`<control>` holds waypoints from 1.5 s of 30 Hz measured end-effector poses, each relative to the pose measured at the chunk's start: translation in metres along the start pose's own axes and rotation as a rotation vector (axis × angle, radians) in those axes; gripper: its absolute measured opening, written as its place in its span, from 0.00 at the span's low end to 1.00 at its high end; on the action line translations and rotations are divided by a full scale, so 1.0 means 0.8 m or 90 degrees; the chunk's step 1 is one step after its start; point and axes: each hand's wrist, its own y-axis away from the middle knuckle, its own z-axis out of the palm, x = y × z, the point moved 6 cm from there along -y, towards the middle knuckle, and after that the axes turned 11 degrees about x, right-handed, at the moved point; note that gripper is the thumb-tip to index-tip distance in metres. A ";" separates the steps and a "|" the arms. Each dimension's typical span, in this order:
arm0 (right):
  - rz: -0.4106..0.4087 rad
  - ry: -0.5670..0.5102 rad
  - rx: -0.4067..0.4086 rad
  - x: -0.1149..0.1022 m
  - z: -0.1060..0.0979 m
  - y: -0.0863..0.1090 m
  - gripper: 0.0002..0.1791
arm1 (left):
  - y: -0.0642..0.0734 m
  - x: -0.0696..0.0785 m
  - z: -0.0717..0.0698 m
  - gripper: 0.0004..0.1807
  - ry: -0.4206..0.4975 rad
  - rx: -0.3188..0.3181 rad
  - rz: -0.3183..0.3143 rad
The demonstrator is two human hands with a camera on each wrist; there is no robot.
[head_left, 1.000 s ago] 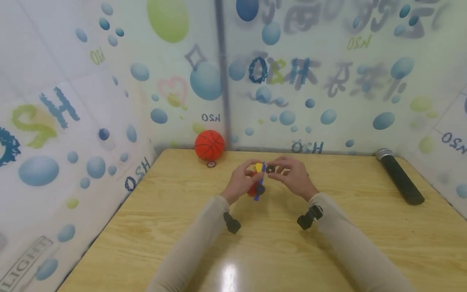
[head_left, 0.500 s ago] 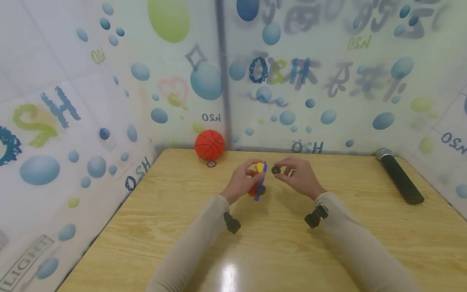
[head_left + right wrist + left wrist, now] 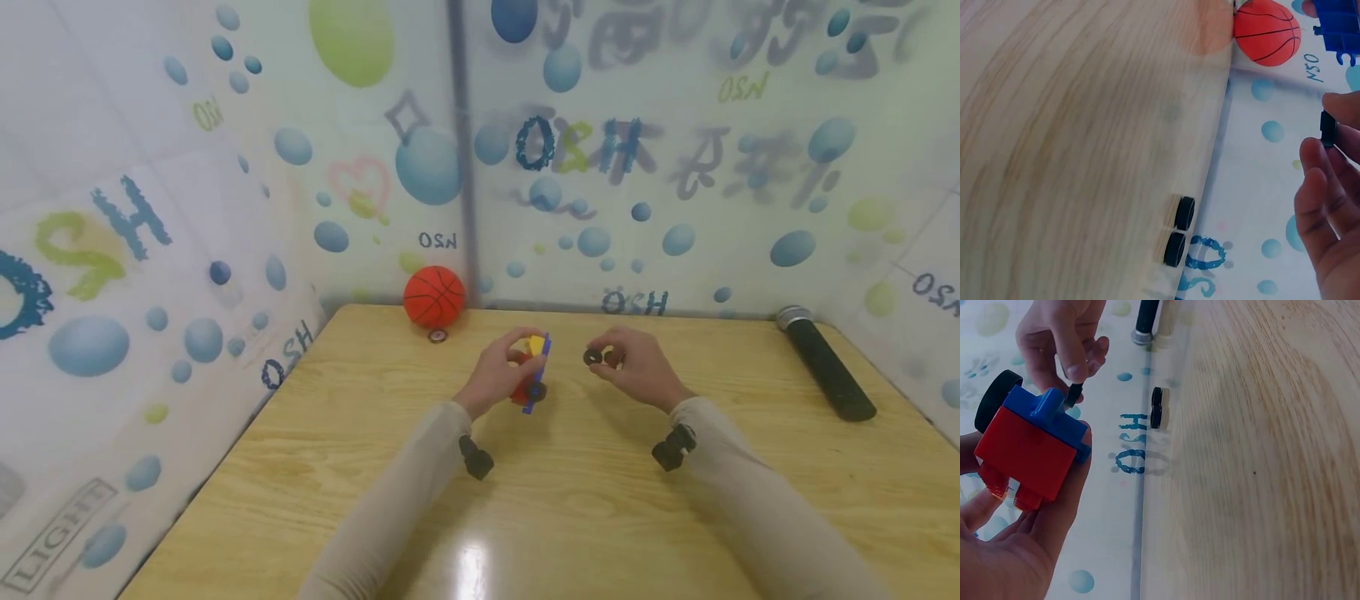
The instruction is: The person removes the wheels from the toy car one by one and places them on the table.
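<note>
My left hand grips a small toy vehicle of red, yellow and blue plastic, tilted on its side above the table. The vehicle's blue base faces right, with a black wheel on its near end. To the right, my right hand pinches a loose black wheel between thumb and fingertips, apart from the vehicle. Two more black wheels stand side by side on the tabletop near its back edge; in the head view my right hand partly covers them.
A red toy basketball sits at the back left, with a small round dark-rimmed disc before it. A black microphone lies at the right of the wooden table. Printed walls stand behind and at the sides.
My right hand has drawn away to the right from the vehicle, carrying the wheel. My left hand and the vehicle have stayed nearly still.
</note>
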 end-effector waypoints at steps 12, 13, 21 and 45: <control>0.016 0.039 -0.023 0.033 -0.010 0.013 0.13 | -0.001 -0.004 -0.002 0.22 0.001 -0.007 0.003; 0.020 0.039 -0.026 0.034 -0.011 0.014 0.13 | -0.001 -0.004 -0.002 0.22 0.001 -0.008 0.002; 0.057 0.048 -0.043 0.049 -0.022 0.016 0.15 | -0.002 -0.002 -0.004 0.23 0.012 -0.011 0.002; 0.148 0.094 -0.095 0.108 -0.021 0.011 0.17 | -0.002 -0.009 -0.004 0.23 -0.008 -0.019 -0.012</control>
